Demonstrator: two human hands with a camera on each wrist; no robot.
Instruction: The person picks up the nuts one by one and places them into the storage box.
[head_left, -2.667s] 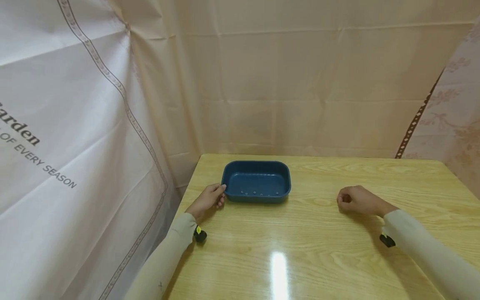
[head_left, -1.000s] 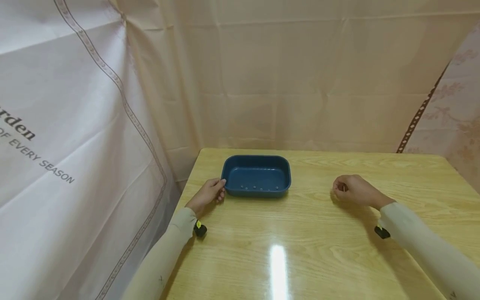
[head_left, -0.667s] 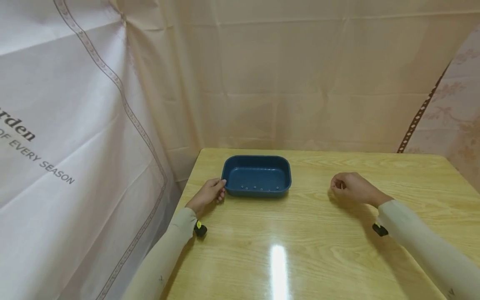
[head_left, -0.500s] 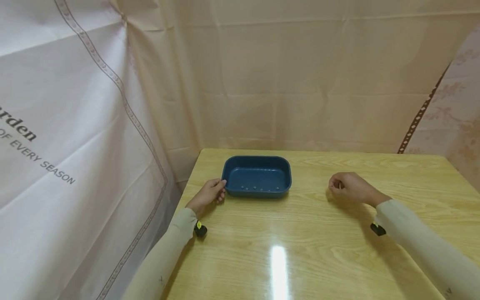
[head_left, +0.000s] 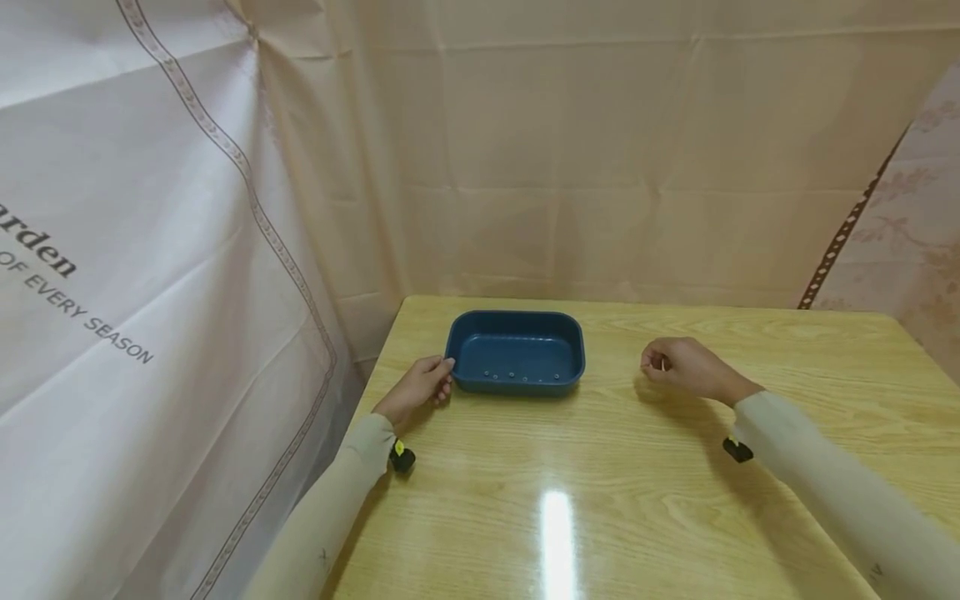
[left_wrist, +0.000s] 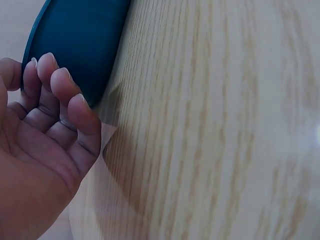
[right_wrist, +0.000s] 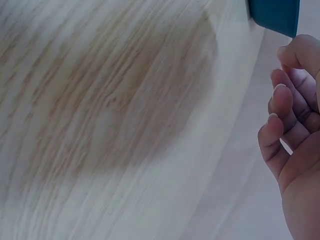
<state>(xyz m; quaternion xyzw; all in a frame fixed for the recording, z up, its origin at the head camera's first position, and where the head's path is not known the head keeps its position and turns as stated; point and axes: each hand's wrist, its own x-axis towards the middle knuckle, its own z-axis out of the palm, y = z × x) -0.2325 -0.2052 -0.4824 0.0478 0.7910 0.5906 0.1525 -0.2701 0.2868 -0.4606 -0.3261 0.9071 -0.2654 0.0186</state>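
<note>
A dark blue rectangular tray (head_left: 517,387) with rounded corners sits toward the back of the table. Along its near inner side lie several tiny ring-like pieces (head_left: 512,375), too small to identify. My left hand (head_left: 416,390) pinches the tray's left rim at the near corner, thumb above and the other fingers bent below; the left wrist view shows those curled fingers (left_wrist: 70,85) against the tray wall. To the right of the tray, low over the table, is my right hand (head_left: 692,367), fingers curled and thumb close to the index finger. Nothing shows between its fingertips.
The wood-grain table (head_left: 637,500) reflects a bright strip of light near its front. A beige cloth (head_left: 555,167) hangs behind it, a printed white cloth (head_left: 150,250) on the left. A black wrist device (head_left: 402,457) hangs under each sleeve.
My right hand has moved left and slightly back, nearer the tray, its fingers still curled. My left hand keeps its hold on the rim, and the tray stays put.
</note>
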